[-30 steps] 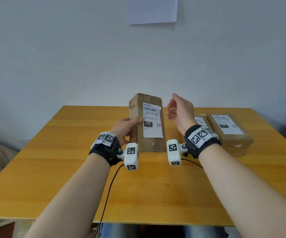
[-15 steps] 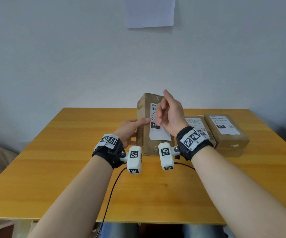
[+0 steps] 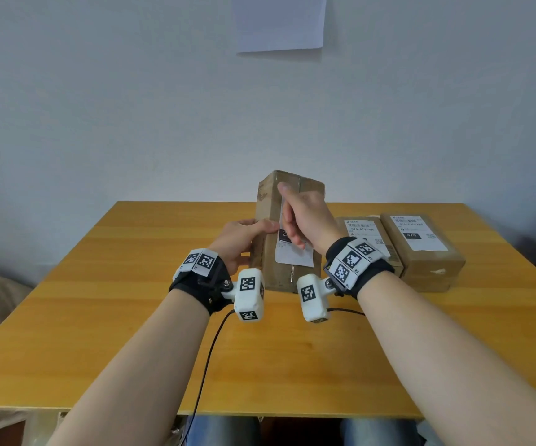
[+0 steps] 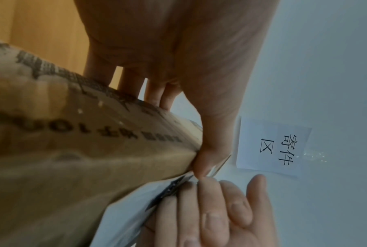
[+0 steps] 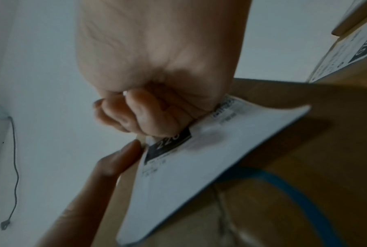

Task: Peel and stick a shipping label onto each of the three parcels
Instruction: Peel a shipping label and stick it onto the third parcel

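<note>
Our right hand's fingers (image 5: 136, 115) are curling into a loose fist and pressing the label (image 3: 294, 257) against the upright box (image 3: 287, 272) at mid-table, while our left hand (image 3: 239, 241) is gripping its left edge. The label looks thin and floppy, so we are judging it best smoothed from the middle outwards; the stiff, tall box may tip, so we are bracing its side.

Brown cardboard parcel (image 3: 270, 252), white label (image 3: 294, 257) with black block, honey-yellow wood-grain table (image 3: 131, 317)

two labelled parcels (image 3: 398, 249) crowding right, tabletop (image 3: 115, 317) open left
</note>
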`<state>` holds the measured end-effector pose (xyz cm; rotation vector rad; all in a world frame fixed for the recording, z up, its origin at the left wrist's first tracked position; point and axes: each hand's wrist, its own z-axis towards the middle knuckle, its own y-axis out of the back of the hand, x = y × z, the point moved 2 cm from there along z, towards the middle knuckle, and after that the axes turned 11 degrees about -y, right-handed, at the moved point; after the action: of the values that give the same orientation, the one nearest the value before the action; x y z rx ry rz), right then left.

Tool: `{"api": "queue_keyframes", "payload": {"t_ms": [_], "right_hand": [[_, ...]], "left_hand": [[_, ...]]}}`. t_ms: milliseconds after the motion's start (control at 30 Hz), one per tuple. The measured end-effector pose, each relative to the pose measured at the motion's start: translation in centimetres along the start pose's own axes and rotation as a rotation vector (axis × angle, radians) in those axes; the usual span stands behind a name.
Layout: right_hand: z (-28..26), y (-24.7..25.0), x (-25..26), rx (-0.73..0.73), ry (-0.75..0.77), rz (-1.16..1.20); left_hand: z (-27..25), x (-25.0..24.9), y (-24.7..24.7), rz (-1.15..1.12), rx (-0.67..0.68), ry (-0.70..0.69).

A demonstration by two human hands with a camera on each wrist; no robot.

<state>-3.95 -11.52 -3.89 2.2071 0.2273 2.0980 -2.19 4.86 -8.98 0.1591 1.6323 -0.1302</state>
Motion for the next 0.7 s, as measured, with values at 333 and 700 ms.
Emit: {"api": "queue_keyframes", "payload": {"t_ms": [333, 700], "right_hand": [[0.0, 0.9, -1.5, -0.028, -0.063, -0.130], [0.7, 1.1, -0.1, 0.117, -0.014, 0.368]], "left_hand": [[0.5, 0.5, 0.5, -0.028, -0.045, 0.016], [0.4, 0.1, 0.4, 0.002, -0.063, 0.053]]}}
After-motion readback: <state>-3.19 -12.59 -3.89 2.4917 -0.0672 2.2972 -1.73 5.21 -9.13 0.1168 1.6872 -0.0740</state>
